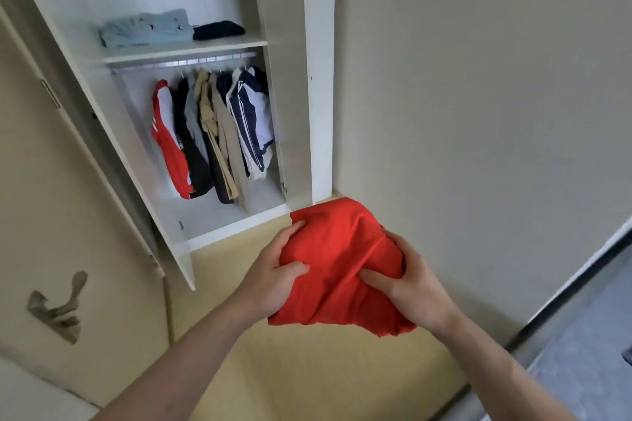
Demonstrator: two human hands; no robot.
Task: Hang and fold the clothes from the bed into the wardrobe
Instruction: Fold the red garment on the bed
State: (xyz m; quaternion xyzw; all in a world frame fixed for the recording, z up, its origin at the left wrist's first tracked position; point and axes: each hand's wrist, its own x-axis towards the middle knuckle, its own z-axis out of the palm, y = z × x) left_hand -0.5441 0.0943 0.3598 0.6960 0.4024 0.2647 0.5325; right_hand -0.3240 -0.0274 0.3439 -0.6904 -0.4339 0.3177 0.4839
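We hold the folded red garment (342, 267) bunched in front of us, left hand (273, 278) and right hand (412, 287) gripping its sides, soft, light and floppy, best supported underneath toward the wardrobe (318, 79) shelf (184, 48) beyond.

A beige wall (478, 96) rises right of a yellowish floor (307, 369), a cream door (68, 215) at left shows a patch of peeled paint (56, 311), and grey flooring (588, 345) lies past a dark threshold strip (564, 287).
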